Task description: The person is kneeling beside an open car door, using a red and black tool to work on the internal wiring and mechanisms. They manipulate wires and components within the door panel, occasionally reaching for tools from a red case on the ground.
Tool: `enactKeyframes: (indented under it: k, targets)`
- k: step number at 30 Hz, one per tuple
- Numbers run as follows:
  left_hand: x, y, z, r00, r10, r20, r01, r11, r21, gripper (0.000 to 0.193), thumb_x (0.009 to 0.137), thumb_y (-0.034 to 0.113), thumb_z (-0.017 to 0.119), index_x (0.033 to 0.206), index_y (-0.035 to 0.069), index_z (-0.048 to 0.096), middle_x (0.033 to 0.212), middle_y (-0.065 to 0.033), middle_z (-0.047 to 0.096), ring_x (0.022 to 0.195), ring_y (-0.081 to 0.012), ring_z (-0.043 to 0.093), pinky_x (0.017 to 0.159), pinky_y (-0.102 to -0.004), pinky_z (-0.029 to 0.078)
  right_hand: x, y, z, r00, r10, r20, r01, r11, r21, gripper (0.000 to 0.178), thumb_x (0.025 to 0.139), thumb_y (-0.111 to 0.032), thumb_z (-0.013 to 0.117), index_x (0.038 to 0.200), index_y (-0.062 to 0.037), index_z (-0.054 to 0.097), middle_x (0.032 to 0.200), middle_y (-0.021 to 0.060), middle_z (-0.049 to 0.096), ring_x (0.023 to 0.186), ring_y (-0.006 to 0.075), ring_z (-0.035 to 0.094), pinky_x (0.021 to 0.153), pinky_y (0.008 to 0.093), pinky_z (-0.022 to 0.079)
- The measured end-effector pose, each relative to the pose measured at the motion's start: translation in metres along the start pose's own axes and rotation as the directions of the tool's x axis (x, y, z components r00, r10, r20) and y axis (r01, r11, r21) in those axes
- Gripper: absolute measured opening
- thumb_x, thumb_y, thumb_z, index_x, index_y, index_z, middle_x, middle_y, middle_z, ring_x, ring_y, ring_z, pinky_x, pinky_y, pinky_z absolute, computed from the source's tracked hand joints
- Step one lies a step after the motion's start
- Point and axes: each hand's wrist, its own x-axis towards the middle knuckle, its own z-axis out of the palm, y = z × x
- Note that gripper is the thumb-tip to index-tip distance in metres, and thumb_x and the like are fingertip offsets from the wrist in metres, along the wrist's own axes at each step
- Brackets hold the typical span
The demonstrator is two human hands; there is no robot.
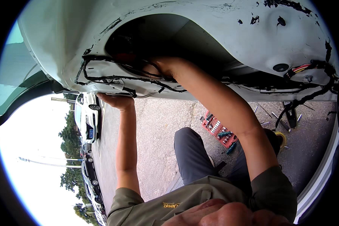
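A pale car door [248, 41] with its inner metal bare fills the upper part of the head view, streaked with black sealant. My right hand [156, 67] reaches into the large dark opening [169, 30] in that metal, past a black-taped wiring harness [101, 78]. Its fingers are hidden in shadow and behind the wires. Against the door's edge, lower and to the left, rests my left hand [116, 101]. The palm side shows in part, but the fingertips pass out of sight behind the edge. Something dark red shows dimly inside the opening, too dark to name.
On the pavement by my knees lies a red socket case [218, 130] with several screwdrivers and loose tools [280, 121] around it. A yellow tape roll [281, 140] is beside my leg. Coloured wires [302, 67] stick out at the door's right end. Parked cars [87, 116] stand to the left.
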Motion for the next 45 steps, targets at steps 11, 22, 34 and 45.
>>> enactKeyframes:
  k: [11,22,34,45]
  targets:
    - [-0.018,0.083,-0.034,0.995,-0.078,0.067,0.000,0.654,0.757,0.081,0.104,0.060,0.045,0.160,0.009,0.017,0.160,-0.0183,0.029,0.141,-0.0396,0.041,0.116,-0.0522,0.036,0.013,0.032,0.024,0.995,0.061,0.079,-0.063,0.998,0.026,0.048,0.105,-0.025,0.056,0.150,-0.0110,0.049,0.147,0.0148,0.057,0.129,0.0263,0.060,0.110,0.0341,0.050]
    - [-0.015,0.144,0.134,-0.162,-0.406,0.900,-0.948,-0.189,-0.256,0.030,0.087,0.016,0.069,0.112,-0.001,0.070,0.110,-0.0146,0.068,0.088,-0.0211,0.065,0.082,-0.0383,0.055,0.002,0.002,-0.020,0.994,0.079,-0.075,0.002,0.678,0.735,0.044,0.106,-0.014,0.052,0.149,-0.0042,0.047,0.138,0.0179,0.062,0.114,0.0220,0.069,0.090,0.0305,0.063]
    - [-0.023,0.135,0.147,0.117,-0.790,0.601,-0.975,-0.206,-0.081,0.012,0.084,0.017,0.069,0.078,0.007,0.070,0.059,-0.0055,0.064,0.051,-0.0146,0.067,0.042,-0.0271,0.052,-0.014,-0.020,0.006,0.997,0.076,-0.034,-0.061,0.942,0.329,0.043,0.106,-0.013,0.050,0.149,-0.0064,0.048,0.138,0.0171,0.062,0.114,0.0212,0.069,0.089,0.0312,0.063]
    - [-0.025,0.134,0.157,0.205,-0.827,0.523,-0.955,-0.285,-0.077,0.027,0.083,0.032,0.076,0.091,0.007,0.072,0.072,-0.0069,0.069,0.063,-0.0185,0.072,0.051,-0.0306,0.058,-0.031,-0.039,-0.005,0.993,0.120,-0.003,-0.119,0.986,0.119,0.043,0.107,-0.013,0.049,0.149,-0.0084,0.049,0.137,0.0164,0.063,0.113,0.0205,0.069,0.088,0.0319,0.063]
